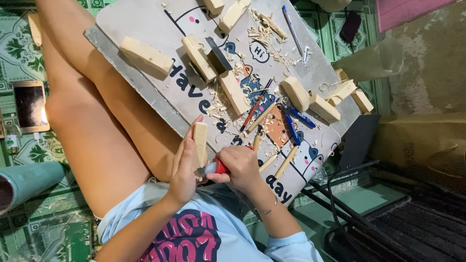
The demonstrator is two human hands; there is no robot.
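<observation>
My left hand (pixel 183 170) grips a pale wooden block (pixel 199 140), holding it upright near my lap. My right hand (pixel 240 167) is closed around a red-handled carving knife (pixel 217 168), whose metal blade meets the lower end of the block. Both hands hover just off the near edge of a white lap board (pixel 145 24) with a cartoon print. On the board lie several more wooden blocks (pixel 145 57), wood shavings (pixel 264 34), carving tools with wooden handles (pixel 286 162), and blue pens (pixel 301 118).
My bare legs (pixel 97 126) run under the board's left side. A phone (pixel 30 106) lies on the green tiled floor at left, near a teal bottle (pixel 29 182). Black cables (pixel 349 194) and a cardboard box (pixel 422 140) sit to the right.
</observation>
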